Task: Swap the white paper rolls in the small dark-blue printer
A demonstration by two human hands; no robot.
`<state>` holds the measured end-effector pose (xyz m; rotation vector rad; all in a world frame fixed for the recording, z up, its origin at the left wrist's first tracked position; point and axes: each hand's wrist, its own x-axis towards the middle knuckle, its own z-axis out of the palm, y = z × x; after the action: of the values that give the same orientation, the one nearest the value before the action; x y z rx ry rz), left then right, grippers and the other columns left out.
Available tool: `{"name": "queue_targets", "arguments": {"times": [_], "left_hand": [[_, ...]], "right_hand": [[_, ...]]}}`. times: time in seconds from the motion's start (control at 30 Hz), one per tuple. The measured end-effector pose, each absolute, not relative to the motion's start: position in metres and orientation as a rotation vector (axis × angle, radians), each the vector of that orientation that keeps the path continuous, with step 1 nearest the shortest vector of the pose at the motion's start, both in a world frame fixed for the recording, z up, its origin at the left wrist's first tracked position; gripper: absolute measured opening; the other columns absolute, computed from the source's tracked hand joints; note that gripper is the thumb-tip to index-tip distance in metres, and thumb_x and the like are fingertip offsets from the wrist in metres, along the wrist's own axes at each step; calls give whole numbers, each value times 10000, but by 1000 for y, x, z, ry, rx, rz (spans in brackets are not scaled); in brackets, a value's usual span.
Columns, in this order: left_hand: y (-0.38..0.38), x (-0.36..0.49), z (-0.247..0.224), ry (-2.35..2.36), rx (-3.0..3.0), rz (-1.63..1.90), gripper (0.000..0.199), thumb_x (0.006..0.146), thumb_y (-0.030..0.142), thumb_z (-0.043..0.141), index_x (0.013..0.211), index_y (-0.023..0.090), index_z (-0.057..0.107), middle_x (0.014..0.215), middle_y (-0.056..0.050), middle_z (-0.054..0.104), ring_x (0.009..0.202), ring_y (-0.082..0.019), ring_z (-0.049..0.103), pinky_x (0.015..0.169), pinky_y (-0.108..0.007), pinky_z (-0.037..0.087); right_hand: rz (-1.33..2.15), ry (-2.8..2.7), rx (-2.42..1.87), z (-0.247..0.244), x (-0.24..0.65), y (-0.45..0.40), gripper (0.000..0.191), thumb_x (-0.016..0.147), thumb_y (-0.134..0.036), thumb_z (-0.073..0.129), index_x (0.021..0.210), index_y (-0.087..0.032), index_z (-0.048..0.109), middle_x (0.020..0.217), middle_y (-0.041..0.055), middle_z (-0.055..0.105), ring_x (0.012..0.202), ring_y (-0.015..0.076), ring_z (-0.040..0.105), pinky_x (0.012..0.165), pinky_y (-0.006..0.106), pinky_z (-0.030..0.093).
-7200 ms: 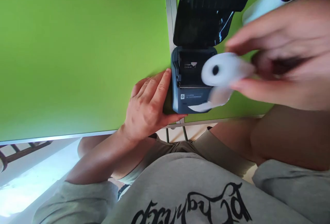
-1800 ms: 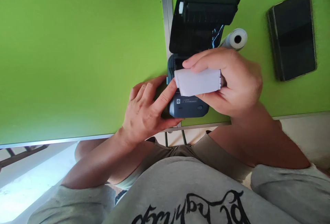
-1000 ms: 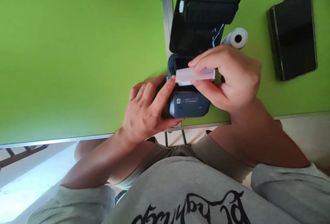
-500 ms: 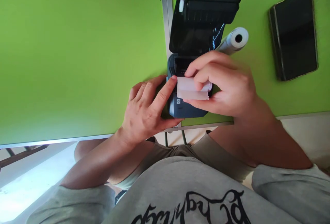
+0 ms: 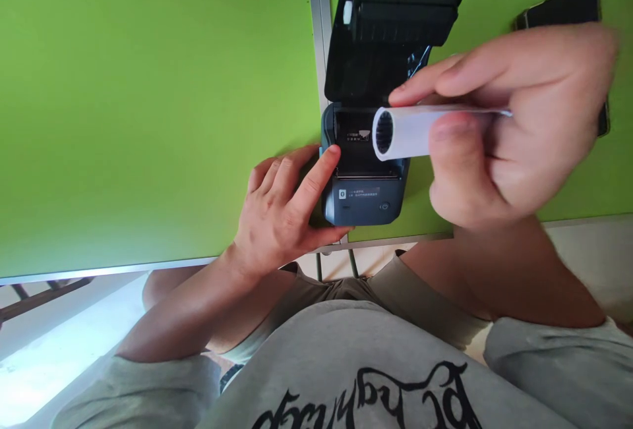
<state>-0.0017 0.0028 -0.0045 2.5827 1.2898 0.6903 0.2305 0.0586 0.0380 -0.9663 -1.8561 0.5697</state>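
Observation:
A dark label printer [image 5: 363, 211] sits at the table's front edge with its lid [image 5: 370, 66] raised. Its paper bay shows a printed mark inside and no roll. My left hand [image 5: 281, 201] grips the printer's left side, index fingertip on the bay's rim and thumb by the front corner. Above the bay's right side, my right hand [image 5: 529, 126] pinches a thin-walled white paper roll [image 5: 411, 131] between thumb and fingers. The roll lies sideways, its dark hollow core facing left.
A dark phone-like device [image 5: 561, 7] lies at the right, mostly covered by my right hand. The green table [image 5: 163, 106] has a metal seam [image 5: 319, 14] beside the printer. My legs and shirt are below the table edge.
My right hand has lifted the paper roll out of the printer bay, up and to the right. The thicker roll behind the printer is now hidden. My left hand stayed put.

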Motion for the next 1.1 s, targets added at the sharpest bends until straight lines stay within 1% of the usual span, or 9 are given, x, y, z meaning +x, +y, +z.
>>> {"name": "queue_targets", "arguments": {"times": [0.07, 0.13, 0.2, 0.27, 0.43, 0.63, 0.77, 0.97, 1.1], "left_hand": [[3, -2, -5, 1291, 2572, 690, 1013, 890, 738, 603, 1659, 198, 223, 1378, -184, 637, 1149, -314, 644, 1011, -428, 440], [3, -2, -5, 1288, 2577, 693, 1019, 889, 749, 597, 1655, 187, 229, 1368, -190, 639, 1148, -316, 645, 1006, -431, 447], [3, -2, -6, 1278, 2599, 701, 1051, 883, 765, 592, 1657, 171, 200, 1348, -198, 645, 1134, -318, 649, 992, -432, 457], [3, -2, -6, 1273, 2624, 712, 1101, 882, 760, 601, 1670, 172, 105, 1342, -206, 646, 1121, -321, 652, 977, -438, 465], [1, -2, -8, 1271, 2647, 773, 1170, 900, 697, 636, 1660, 238, -127, 1386, -214, 629, 1126, -326, 667, 965, -463, 471], [1, -2, -9, 1285, 2665, 745, 1123, 930, 753, 529, 1656, 202, -127, 1367, -220, 636, 1146, -329, 667, 973, -457, 476], [1, -3, -10, 1285, 2659, 710, 1091, 937, 765, 496, 1655, 213, -113, 1397, -214, 611, 1169, -330, 660, 987, -462, 481], [1, -3, -10, 1276, 2656, 732, 1186, 890, 735, 613, 1659, 195, -111, 1378, -209, 635, 1130, -339, 671, 981, -454, 467], [2, -3, -8, 1276, 2645, 729, 1209, 879, 741, 627, 1665, 190, -109, 1367, -207, 648, 1113, -329, 670, 969, -452, 475]], "right_hand": [[605, -1821, -872, 41, 229, 58, 202, 923, -237, 569, 1101, -294, 646, 1058, 8, 729, 954, 178, 727, 826, 320, 613], [656, -1879, -985, 45, 226, 56, 132, 938, -189, 569, 1024, -276, 619, 1013, 15, 725, 994, 178, 706, 889, 341, 591], [650, -1937, -994, 47, 223, 54, 109, 920, -211, 629, 1007, -270, 600, 964, 6, 726, 967, 186, 709, 833, 341, 581], [606, -1955, -939, 46, 221, 52, 118, 915, -232, 636, 1020, -270, 598, 939, 1, 722, 922, 188, 711, 785, 339, 576], [555, -1967, -941, 42, 214, 49, 168, 996, -226, 469, 1082, -282, 601, 1014, 26, 711, 989, 199, 691, 903, 384, 594], [585, -1949, -800, 42, 207, 51, 186, 970, -193, 492, 1115, -277, 573, 993, 31, 717, 963, 189, 697, 878, 347, 600], [619, -2004, -813, 43, 207, 50, 252, 937, -166, 528, 1151, -296, 555, 1062, 19, 712, 1029, 203, 694, 920, 350, 578], [662, -2084, -857, 46, 211, 47, 275, 897, -123, 516, 1115, -285, 556, 1092, 32, 687, 1087, 208, 674, 956, 400, 568], [506, -2063, -856, 40, 219, 54, 235, 865, -129, 589, 1042, -281, 560, 1024, 33, 697, 988, 200, 690, 895, 400, 589]]}}
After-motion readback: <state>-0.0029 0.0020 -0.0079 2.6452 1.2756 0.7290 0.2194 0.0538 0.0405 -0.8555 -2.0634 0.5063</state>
